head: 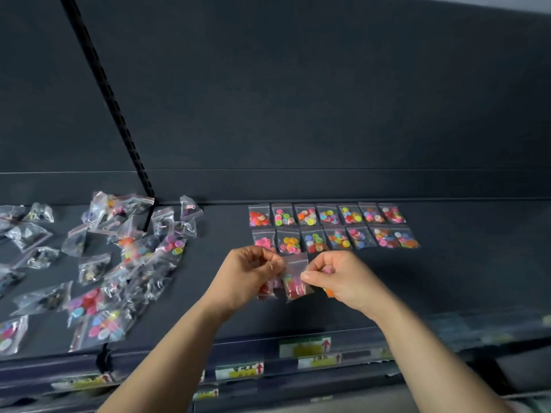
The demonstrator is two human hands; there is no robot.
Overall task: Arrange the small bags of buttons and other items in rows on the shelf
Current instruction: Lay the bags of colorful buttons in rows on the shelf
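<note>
Both hands hold small clear bags above the dark shelf [447,278]. My left hand [250,278] and my right hand [343,278] pinch one bag of pink and yellow buttons [295,281] by its top corners, between them. More bags hang under my left hand [268,289], and something orange shows under my right palm. Behind the hands, two neat rows of button bags [331,225] lie side by side on the shelf. A loose heap of unsorted bags [119,257] covers the shelf's left part.
A black slotted upright [119,126] runs diagonally down to the shelf's back edge. The grey back wall [328,99] closes the shelf behind. Price labels [304,347] line the front edges of this shelf and lower ones.
</note>
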